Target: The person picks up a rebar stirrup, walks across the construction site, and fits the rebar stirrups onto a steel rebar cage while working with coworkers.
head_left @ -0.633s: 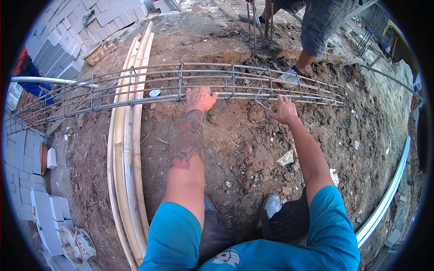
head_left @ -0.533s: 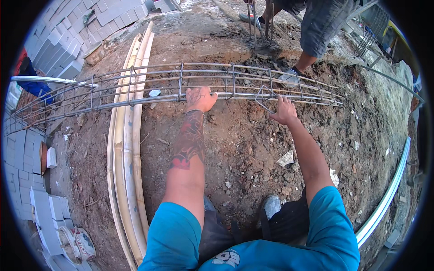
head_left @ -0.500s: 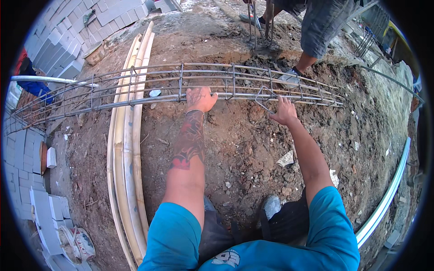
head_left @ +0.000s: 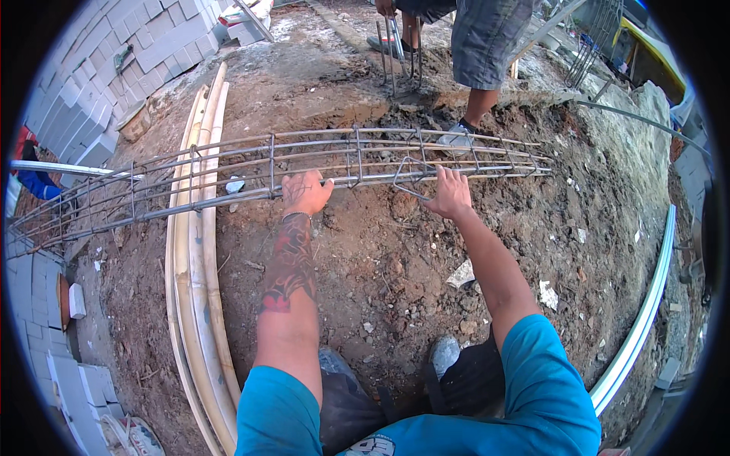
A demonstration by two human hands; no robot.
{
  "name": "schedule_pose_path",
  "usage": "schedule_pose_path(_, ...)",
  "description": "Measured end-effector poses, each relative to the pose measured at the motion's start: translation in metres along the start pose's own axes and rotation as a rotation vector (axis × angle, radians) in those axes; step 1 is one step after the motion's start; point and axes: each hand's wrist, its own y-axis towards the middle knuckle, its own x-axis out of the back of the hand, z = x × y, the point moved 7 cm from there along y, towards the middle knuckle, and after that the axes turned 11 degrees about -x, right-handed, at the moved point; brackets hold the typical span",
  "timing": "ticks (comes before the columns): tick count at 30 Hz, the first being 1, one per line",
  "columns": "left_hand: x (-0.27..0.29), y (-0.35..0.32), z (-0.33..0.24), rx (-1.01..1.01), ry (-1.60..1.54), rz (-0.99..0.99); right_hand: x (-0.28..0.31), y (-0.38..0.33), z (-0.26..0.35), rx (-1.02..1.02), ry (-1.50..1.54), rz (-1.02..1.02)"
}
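Observation:
A long rebar cage (head_left: 354, 156), made of steel bars with square stirrups, stretches across the view in front of me. My left hand (head_left: 306, 191) is closed over its near lower bar, close to a stirrup, with the thumb pointing right. Farther right, my right hand (head_left: 452, 194) has its fingers over the same bar and its thumb beneath. Just left of that hand, one stirrup (head_left: 411, 176) sits tilted, out of line with the upright ones. Palms and undersides of the fingers are hidden.
Bamboo poles (head_left: 199, 266) run under the cage at left. Beyond it stands another person in grey shorts (head_left: 490, 45), one shoe (head_left: 456, 140) by the bars, near upright rebar (head_left: 394, 64). Grey blocks (head_left: 163, 34) are stacked far left; pale metal profiles (head_left: 639, 319) lie right.
The view has shifted, so the cage, poles and both hands appear lower and more to the left. Both hands keep their places on the bar.

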Motion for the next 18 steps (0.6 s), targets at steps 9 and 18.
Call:
schedule_pose_path(9, 0.016, 0.011, -0.011, -0.082, -0.172, -0.188, 0.033, -0.001, 0.025, 0.108, 0.171, -0.217)
schedule_pose_path(18, 0.027, 0.057, -0.118, -0.234, -1.302, -0.200, 0.108, 0.003, 0.063, 0.213, 0.348, -0.460)
